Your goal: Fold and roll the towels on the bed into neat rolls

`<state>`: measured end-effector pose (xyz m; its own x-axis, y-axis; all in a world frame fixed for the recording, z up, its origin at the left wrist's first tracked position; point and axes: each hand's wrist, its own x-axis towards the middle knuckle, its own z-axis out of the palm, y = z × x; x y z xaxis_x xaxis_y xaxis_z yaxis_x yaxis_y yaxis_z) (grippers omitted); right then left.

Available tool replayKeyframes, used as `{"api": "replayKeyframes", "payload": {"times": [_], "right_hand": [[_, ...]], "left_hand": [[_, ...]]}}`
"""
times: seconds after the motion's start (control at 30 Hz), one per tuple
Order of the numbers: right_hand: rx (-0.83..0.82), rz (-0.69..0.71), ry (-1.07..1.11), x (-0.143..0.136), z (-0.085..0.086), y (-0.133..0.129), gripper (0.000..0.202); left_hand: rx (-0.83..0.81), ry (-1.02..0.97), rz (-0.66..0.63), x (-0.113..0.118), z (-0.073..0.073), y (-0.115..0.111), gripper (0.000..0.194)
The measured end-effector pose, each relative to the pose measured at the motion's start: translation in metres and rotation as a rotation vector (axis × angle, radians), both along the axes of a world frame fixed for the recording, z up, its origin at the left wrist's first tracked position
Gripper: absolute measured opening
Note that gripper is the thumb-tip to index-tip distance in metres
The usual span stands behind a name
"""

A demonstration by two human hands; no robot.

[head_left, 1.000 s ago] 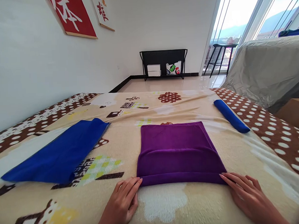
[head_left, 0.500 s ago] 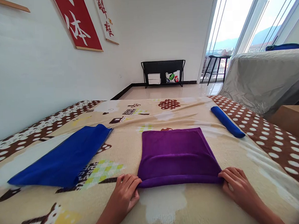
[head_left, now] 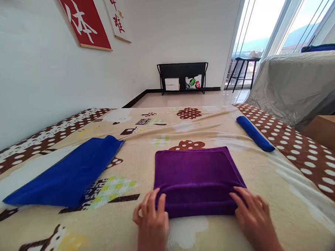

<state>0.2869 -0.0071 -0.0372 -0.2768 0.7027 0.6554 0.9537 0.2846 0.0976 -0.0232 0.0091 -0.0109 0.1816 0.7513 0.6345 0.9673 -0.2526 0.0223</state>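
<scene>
A folded purple cloth (head_left: 194,172) lies flat on the patterned blanket (head_left: 141,160), with a narrow folded band along its near edge. At the cloth's near left corner rests my left hand (head_left: 152,215), its fingers apart. My right hand (head_left: 250,212) lies over the near right corner, fingers spread and touching the cloth. Neither hand pinches the fabric. A spread blue cloth (head_left: 72,174) is to the left, and a rolled blue cloth (head_left: 255,134) lies at the right.
Beyond the bed stands a black rack (head_left: 182,76) holding white boxes. A covered piece of furniture (head_left: 299,82) and a cardboard box (head_left: 327,133) are at the right. A dark stool (head_left: 244,70) stands near the window.
Both hands have let go of the purple cloth's near corners and moved inward onto its edge. The cloth has shifted slightly toward me, and its near band looks wider.
</scene>
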Motion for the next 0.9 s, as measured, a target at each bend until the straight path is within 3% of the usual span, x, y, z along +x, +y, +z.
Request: {"api": "replayKeyframes", "payload": {"times": [0.1,0.17,0.23,0.33,0.4,0.47,0.5,0.57,0.63,0.67,0.83,0.9], "right_hand": [[-0.101,0.276,-0.022,-0.046,0.000,0.002,0.053],[-0.186,0.294,-0.069,-0.050,-0.003,0.003,0.053],[-0.226,0.209,-0.095,-0.029,-0.008,0.004,0.053],[-0.247,0.058,-0.082,0.017,-0.016,0.002,0.060],[-0.239,-0.012,-0.054,0.029,-0.016,-0.001,0.060],[-0.214,-0.015,-0.029,0.015,-0.010,-0.001,0.057],[-0.212,0.028,-0.029,0.000,-0.006,0.000,0.055],[-0.267,0.168,-0.056,-0.032,0.002,0.007,0.052],[-0.353,0.248,-0.078,-0.048,0.005,0.016,0.050],[-0.379,0.218,-0.069,-0.046,0.004,0.020,0.050],[-0.328,-0.142,0.059,0.016,-0.013,0.029,0.058],[-0.311,-0.147,0.073,0.017,-0.011,0.031,0.053]], "left_hand": [[-0.014,0.019,-0.313,0.048,-0.005,-0.004,0.040],[-0.072,0.100,-0.422,0.054,-0.008,-0.003,0.041],[-0.123,0.183,-0.370,0.033,-0.010,0.000,0.047],[-0.153,0.218,-0.206,-0.018,-0.013,0.003,0.053],[-0.137,0.187,-0.093,-0.035,-0.013,0.001,0.051],[-0.116,0.149,-0.046,-0.024,-0.010,0.000,0.049],[-0.115,0.142,-0.089,-0.011,-0.009,0.000,0.050],[-0.167,0.134,-0.271,0.018,-0.005,0.004,0.052],[-0.269,0.134,-0.409,0.032,-0.004,0.013,0.050],[-0.312,0.128,-0.400,0.030,-0.004,0.018,0.049],[-0.338,0.101,-0.044,-0.025,-0.006,0.032,0.049],[-0.301,0.109,-0.006,-0.020,-0.004,0.030,0.048]]}}
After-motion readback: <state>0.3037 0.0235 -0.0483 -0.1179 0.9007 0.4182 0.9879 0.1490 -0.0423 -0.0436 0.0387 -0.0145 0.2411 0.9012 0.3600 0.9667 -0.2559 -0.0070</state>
